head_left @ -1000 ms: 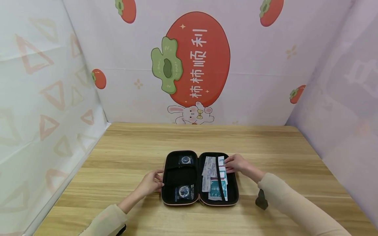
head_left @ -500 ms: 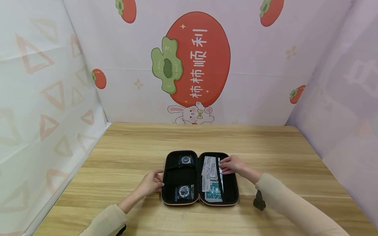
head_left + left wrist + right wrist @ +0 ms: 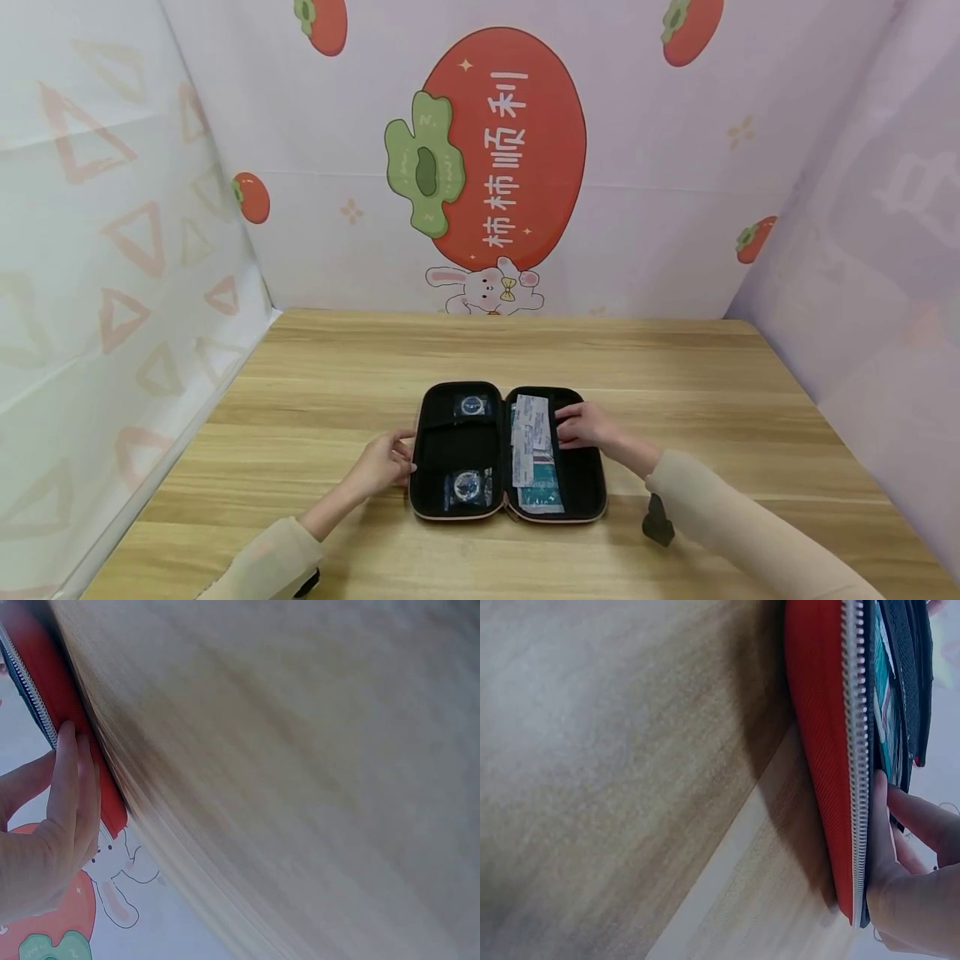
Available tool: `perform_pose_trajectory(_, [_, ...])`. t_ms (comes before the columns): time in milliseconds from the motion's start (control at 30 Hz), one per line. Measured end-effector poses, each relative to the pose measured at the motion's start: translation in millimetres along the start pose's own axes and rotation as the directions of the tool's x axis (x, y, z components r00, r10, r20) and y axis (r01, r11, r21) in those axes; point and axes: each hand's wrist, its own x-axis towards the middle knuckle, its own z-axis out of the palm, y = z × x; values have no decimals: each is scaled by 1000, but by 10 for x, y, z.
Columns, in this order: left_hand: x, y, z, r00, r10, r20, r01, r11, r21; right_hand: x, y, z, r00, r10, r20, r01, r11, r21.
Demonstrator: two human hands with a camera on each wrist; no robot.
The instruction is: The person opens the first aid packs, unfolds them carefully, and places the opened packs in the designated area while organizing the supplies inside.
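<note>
An open zip case (image 3: 457, 450) with a black lining lies spread on the table, its outer side red in both wrist views. At its left edge my left hand (image 3: 381, 467) holds the rim, thumb by the zipper and fingers along the red side (image 3: 45, 667). My right hand (image 3: 588, 425) reaches over the right rim, extended fingertips touching the inside by a black elastic strap (image 3: 562, 479). White paper-wrapped strips (image 3: 522, 460) and a teal packet (image 3: 542, 492) lie left of the strap. Part of the right fingers is hidden behind the zipper edge (image 3: 859, 787).
In the case's left half lie two clear-and-blue packets, one at the top (image 3: 472, 406) and one at the bottom (image 3: 468, 486). The wooden table (image 3: 360, 350) meets a printed cloth backdrop (image 3: 637, 250) behind. A dark piece (image 3: 657, 521) hangs at the right sleeve.
The strips and teal packet have shifted left beneath the strap, with the right hand moving left across the case's right half. The left hand and case have stayed in place.
</note>
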Motion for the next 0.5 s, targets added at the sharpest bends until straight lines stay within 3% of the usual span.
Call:
perform_pose_trajectory(300, [5,-6,-2,1000,-3,1,3,1000,0,-58,-47,-43,1000,-8,0,8,998,-62])
perform_pose_trajectory(433, [4,-8,-8,1000,-9,7,9,1000,-14,-126,-70,-60,992,-125,11,125,976,-179])
perform_pose_trajectory(500, [5,-11,-10,1000,-8,11,8,1000,-20,-162,-77,-49,972,-232,26,228,923,-309])
